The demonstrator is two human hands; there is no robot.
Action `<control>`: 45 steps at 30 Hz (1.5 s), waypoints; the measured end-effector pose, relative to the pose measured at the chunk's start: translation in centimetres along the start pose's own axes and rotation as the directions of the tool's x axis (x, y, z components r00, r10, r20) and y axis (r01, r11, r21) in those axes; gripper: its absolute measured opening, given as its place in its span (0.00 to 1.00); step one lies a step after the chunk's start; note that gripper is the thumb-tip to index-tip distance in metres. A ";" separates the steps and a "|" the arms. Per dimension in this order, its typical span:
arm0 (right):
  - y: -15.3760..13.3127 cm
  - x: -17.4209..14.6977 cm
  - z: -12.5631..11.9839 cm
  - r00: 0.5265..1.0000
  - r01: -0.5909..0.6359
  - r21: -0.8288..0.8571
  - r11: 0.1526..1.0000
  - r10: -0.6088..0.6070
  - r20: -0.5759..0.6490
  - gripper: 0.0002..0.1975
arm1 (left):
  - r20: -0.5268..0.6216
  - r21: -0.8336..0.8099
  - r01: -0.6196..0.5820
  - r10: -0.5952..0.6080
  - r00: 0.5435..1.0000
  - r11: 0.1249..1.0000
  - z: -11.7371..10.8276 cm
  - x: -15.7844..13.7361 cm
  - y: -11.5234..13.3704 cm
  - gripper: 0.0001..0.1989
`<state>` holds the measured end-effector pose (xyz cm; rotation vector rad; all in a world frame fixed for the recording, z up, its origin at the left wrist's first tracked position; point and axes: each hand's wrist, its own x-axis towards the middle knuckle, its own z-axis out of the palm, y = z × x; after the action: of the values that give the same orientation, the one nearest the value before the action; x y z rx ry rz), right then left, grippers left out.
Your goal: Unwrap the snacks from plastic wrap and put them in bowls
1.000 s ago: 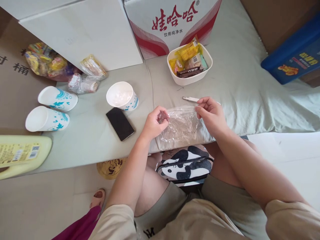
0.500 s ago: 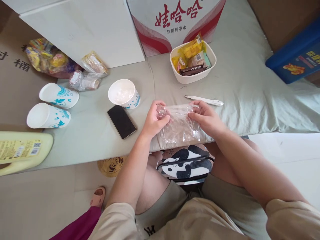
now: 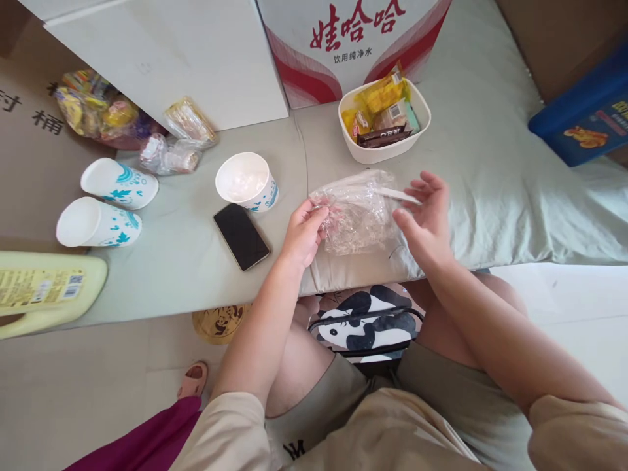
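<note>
Nearest me, the seated person's shirt [image 3: 387,425] and shorts [image 3: 309,399] fill the bottom, with a panda picture [image 3: 343,333] showing between the knees. Off to the left, someone else's purple trouser leg [image 3: 142,432] ends in a pink slipper [image 3: 192,378] on the floor.

Above the knees, the left hand [image 3: 303,232] pinches the crumpled clear bag [image 3: 358,219] between thumb and fingers. The bag spreads between the two hands, over the front edge of the green sheet [image 3: 490,203]. The right hand [image 3: 426,219] is loose, its fingers parted and curving beside the bag, gripping nothing that I can make out. A slim white knife [image 3: 397,194] shows between the bag and those fingers; whether they touch it, I cannot tell.

To the left of the left hand a dark phone [image 3: 242,237] lies flat, just below a paper bowl [image 3: 267,195]. Farther left, two paper cups [image 3: 118,229] sit side by side, near a pale yellow jug [image 3: 53,291] at the edge.

Beyond the bag there's a white tub [image 3: 380,155] of wrapped snacks [image 3: 385,97], just in front of a red and white box [image 3: 353,36]. Two clear-wrapped packets [image 3: 189,123] lie farther left, and a blue container [image 3: 581,111] leans in at the far right.
</note>
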<state>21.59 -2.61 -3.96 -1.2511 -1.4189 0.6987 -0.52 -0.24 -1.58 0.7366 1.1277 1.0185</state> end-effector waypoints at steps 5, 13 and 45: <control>-1.1 -0.8 0.2 0.897 0.411 -0.309 0.857 -0.321 0.303 0.26 | 0.061 -0.107 0.094 -0.088 0.994 0.990 0.1 0.1 0.2 0.15; -1.4 -0.4 1.1 0.922 0.321 -0.268 0.909 -0.235 0.308 0.03 | 0.223 -0.095 0.091 -0.068 0.972 0.991 0.7 -0.7 0.2 0.23; -3.2 -2.8 2.8 0.875 0.429 -0.403 0.808 -0.260 0.409 0.13 | 0.095 -0.107 0.001 0.009 0.995 0.994 2.7 -0.5 -1.0 0.22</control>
<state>17.66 -5.51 -2.71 -1.2202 -2.1456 0.3073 2.28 -1.03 -1.49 0.6949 0.9824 1.0280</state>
